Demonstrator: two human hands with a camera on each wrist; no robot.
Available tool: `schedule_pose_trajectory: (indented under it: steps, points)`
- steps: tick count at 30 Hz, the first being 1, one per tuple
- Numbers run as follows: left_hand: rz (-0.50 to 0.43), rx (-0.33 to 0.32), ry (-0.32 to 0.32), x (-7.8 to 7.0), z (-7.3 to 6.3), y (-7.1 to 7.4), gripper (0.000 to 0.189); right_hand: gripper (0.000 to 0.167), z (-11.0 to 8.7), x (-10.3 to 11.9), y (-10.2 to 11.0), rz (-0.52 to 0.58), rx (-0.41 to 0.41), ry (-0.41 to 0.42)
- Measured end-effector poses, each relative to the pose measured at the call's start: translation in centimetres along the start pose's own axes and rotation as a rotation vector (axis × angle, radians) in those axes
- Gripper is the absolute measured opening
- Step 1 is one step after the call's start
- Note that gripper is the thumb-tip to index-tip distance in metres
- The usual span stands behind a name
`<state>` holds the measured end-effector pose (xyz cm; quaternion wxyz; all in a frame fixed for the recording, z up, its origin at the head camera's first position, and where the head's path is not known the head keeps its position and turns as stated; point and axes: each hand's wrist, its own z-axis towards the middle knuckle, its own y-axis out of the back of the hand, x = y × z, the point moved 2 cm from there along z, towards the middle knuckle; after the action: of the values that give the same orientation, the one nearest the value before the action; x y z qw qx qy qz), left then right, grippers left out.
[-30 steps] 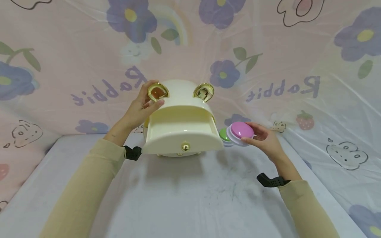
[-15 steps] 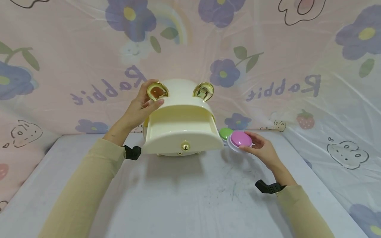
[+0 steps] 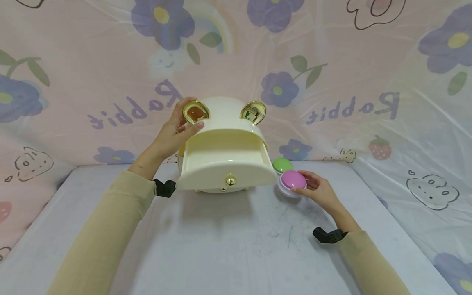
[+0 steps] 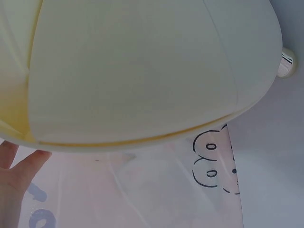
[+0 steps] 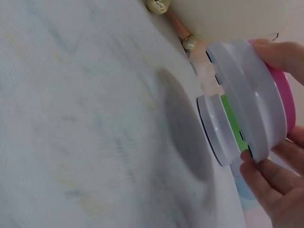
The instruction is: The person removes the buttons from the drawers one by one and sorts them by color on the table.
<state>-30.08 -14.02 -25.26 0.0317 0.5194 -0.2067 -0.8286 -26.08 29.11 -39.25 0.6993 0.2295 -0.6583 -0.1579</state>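
Observation:
A cream drawer box with two gold-rimmed ears stands at the back of the table, its upper drawer pulled out. My left hand grips the left ear, thumb in front and fingers behind it. In the left wrist view, the side of the box covers most of the picture. My right hand holds a pink push button by its rim, right of the drawer. The right wrist view shows its white base tilted and raised off the table. A green push button sits just behind it.
White cloth covers the table, with faint stains at right. A printed curtain with flowers and rabbits rises behind. Small gold feet support the box, and a gold knob sits on the drawer front.
My right hand has lowered the pink button and brought it toward me and slightly left, uncovering more of the green one. The left hand keeps its grip on the ear.

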Motion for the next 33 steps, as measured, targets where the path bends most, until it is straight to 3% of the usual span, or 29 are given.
schedule_pose_trajectory:
  steps: [12,21,33]
  points:
    - [0.008,-0.005,-0.01,0.0,0.1,0.0,0.066,0.07,0.1,-0.5,-0.9,-0.048,0.043,0.015]
    - [0.0,-0.002,-0.01,-0.1,-0.1,-0.1,0.066,0.071,0.5,-1.7,-1.6,-0.087,0.032,0.0]
    - [-0.023,-0.003,-0.001,0.0,0.0,-0.1,0.065,0.074,-0.3,-1.1,-1.8,-0.112,0.054,-0.01]
